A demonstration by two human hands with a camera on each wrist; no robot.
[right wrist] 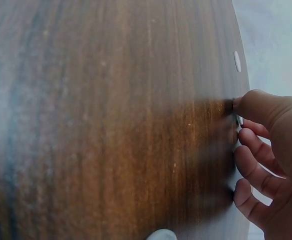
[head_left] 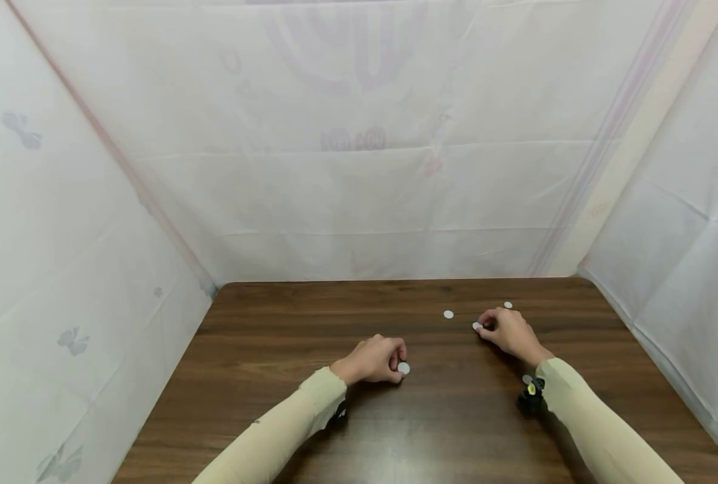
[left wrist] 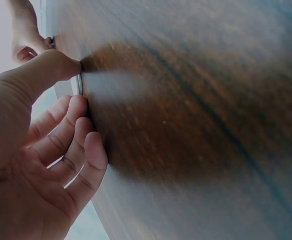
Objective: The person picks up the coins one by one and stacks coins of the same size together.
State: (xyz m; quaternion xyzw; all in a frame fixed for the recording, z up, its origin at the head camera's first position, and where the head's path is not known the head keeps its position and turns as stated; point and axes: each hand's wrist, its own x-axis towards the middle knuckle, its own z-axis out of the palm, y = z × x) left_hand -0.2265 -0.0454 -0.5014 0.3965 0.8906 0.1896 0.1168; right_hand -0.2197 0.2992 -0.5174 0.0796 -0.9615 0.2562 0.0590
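Note:
My left hand [head_left: 372,359] is low over the table, thumb and fingertips at opposite edges of a flat white disc [head_left: 403,368]. In the left wrist view that disc [left wrist: 79,84] appears edge-on at the tabletop, between thumb and index finger. Farther back, my right hand [head_left: 512,333] holds a second white disc [head_left: 477,326] the same way. The right wrist view shows only a sliver of it, mostly behind the fingers. One loose disc [head_left: 448,314] lies left of the right hand, and another [head_left: 508,305] just behind its knuckles.
A further white disc [head_left: 527,379] lies beside the right wrist, partly covered by the dark wrist camera [head_left: 530,398]. Everything lies on a brown wood-grain table [head_left: 262,336]. Pale sheeting [head_left: 347,202] hangs along its back edge and both sides.

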